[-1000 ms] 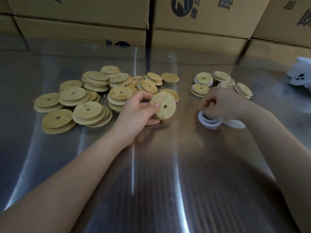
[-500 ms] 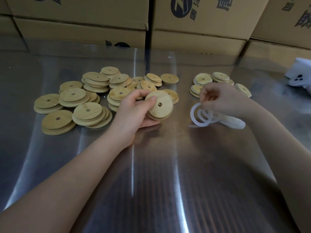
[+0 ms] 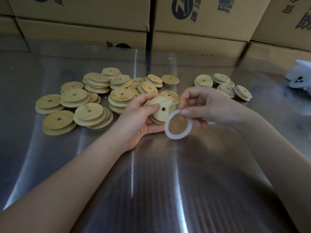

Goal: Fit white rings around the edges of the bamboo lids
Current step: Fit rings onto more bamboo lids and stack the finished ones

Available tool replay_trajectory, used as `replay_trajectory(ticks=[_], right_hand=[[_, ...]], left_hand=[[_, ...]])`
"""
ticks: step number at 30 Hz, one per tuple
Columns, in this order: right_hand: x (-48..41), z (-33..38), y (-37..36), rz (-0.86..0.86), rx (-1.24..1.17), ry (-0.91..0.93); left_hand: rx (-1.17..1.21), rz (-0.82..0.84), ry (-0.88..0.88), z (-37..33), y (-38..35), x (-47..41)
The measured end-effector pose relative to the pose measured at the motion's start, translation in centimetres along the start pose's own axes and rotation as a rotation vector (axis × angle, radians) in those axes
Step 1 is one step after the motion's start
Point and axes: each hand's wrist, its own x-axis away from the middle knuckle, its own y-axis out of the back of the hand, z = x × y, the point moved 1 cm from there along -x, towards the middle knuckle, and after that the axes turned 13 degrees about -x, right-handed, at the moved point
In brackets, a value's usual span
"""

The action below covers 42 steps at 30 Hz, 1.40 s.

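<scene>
My left hand point(image 3: 139, 118) grips a round bamboo lid point(image 3: 162, 109) with a small centre hole, thumb on its face, tilted toward me above the table. My right hand point(image 3: 205, 105) pinches a thin white ring point(image 3: 178, 125) between thumb and forefinger; the ring hangs just below and right of the lid, overlapping its lower edge. A large pile of bare bamboo lids point(image 3: 90, 100) lies to the left. A smaller group of lids point(image 3: 223, 86) lies at the back right, behind my right hand.
The shiny metal table point(image 3: 151, 182) stretches toward me. Cardboard boxes point(image 3: 202, 31) form a wall along the far edge. A white cloth-like object point(image 3: 299, 76) sits at the far right. A bit of white ring point(image 3: 211, 123) shows under my right wrist.
My right hand lifted one white ring from the table and carried it left to the lid. My left hand drew the lid a little right and toward me.
</scene>
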Motion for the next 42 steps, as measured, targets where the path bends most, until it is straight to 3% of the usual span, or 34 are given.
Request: replay_trajectory(ticks=[13, 21, 29, 42], right_hand=[[-1.1, -1.4, -1.8, -0.25, 0.006, 0.185], [-1.0, -1.3, -2.2, -0.398, 0.068, 0.241], [-1.0, -1.0, -2.7, -0.442, 0.162, 0.282], [-1.0, -0.7, -2.5, -0.46, 0.179, 0.271]], left_hand=[[-0.174, 0.144, -0.1, 0.1, -0.2, 0.6], [-0.219, 0.151, -0.134, 0.4, -0.2, 0.2], [-0.222, 0.162, -0.14, 0.5, -0.3, 0.3], [-0.343, -0.029, -0.361, 0.4, -0.5, 1.0]])
